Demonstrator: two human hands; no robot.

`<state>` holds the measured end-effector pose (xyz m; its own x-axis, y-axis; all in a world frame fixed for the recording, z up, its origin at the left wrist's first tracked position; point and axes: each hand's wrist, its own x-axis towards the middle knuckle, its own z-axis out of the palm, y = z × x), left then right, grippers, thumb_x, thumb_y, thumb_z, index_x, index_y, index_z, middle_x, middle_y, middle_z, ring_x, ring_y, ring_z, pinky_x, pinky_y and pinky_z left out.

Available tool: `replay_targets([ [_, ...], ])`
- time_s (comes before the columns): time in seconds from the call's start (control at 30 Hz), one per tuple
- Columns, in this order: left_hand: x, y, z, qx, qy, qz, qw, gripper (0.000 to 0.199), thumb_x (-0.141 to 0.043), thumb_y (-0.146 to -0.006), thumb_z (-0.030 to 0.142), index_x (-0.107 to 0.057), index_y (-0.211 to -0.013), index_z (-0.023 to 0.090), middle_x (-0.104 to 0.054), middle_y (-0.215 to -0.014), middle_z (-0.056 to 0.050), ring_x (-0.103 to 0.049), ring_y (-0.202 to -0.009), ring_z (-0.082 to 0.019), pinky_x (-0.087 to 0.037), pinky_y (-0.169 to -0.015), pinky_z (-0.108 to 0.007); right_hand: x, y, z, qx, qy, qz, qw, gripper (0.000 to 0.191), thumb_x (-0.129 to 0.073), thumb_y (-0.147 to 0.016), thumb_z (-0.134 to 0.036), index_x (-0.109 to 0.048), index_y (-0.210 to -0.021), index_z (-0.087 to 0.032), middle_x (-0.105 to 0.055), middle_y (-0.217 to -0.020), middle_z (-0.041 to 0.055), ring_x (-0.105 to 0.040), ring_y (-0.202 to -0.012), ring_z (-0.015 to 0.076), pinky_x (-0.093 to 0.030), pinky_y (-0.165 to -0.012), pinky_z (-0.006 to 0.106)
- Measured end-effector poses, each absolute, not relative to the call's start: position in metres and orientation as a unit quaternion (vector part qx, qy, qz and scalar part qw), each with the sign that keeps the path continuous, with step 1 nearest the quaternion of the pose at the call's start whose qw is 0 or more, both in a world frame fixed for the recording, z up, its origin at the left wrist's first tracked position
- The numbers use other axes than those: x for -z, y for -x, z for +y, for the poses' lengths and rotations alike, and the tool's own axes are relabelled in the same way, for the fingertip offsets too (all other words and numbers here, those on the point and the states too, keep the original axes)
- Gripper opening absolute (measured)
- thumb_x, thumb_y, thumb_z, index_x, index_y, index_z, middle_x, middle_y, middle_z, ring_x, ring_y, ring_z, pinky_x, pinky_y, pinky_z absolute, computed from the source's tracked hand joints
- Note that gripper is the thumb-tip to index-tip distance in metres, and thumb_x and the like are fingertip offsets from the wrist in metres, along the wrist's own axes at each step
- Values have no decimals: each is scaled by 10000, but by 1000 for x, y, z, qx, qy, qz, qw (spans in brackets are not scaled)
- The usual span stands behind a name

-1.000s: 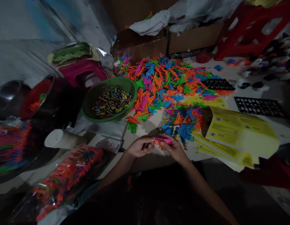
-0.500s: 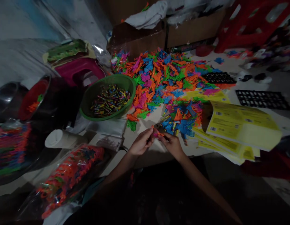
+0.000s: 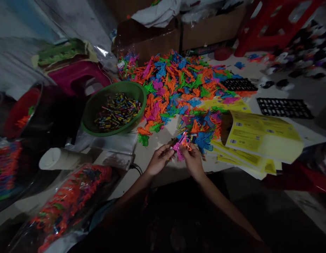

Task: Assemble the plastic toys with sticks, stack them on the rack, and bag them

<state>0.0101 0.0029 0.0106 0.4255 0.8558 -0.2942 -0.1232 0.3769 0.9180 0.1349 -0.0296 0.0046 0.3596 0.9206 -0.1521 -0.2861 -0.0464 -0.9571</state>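
Observation:
Between my two hands is a bright pink plastic toy piece [image 3: 181,153] with a mesh-like part. My left hand [image 3: 159,160] is closed, its thumb and fingers pinching the piece's left side. My right hand [image 3: 193,161] grips the right side, and an orange plastic bit [image 3: 189,143] shows by its fingers. Just beyond lies a small heap of blue plastic pieces [image 3: 204,140], mixed with orange ones and striped sticks. Farther back spreads a large pile of orange, green, blue and pink plastic pieces [image 3: 169,84]. What the fingertips cover is hidden.
A green basin [image 3: 86,124] of short striped sticks stands left of the pile. Yellow printed sheets [image 3: 257,133] lie to the right, near black trays [image 3: 284,107]. At lower left are a clear bag of plastic pieces [image 3: 73,193] and a white cup-like container [image 3: 56,159].
My hands have shifted slightly right, and the pink piece now shows more fully between them. The whole view has moved a little, so the surroundings sit farther left.

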Motion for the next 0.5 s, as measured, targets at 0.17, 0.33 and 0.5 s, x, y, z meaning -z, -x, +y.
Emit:
replay_targets([
  [0.17,-14,-9,4,-330,-481,419,696,385,-662,-677,398,-627,-961,139,-601,-729,-17,-503,-576,-71,-396,-545,-193,-11,-136,-32,-485,544,-307,611,250,-603,-710,-434,-529,-707,-195,-500,-524,-56,-420,-397,76,-386,-375,218],
  [0.33,-14,-9,1,-322,-517,436,662,405,-635,-692,414,-637,-981,130,-645,-792,-41,-530,-594,-89,-434,-574,-211,-12,-138,-34,-439,578,-328,605,251,-565,-738,-431,-505,-704,-190,-470,-497,-63,-419,-405,76,-384,-388,205],
  [0.5,-8,-14,-8,-344,-632,464,516,334,-570,-743,332,-635,-1005,134,-674,-867,-63,-602,-742,-143,-482,-699,-249,8,-132,-40,-316,643,-394,576,197,-521,-776,-383,-508,-758,-187,-478,-519,-56,-446,-452,85,-375,-449,206],
])
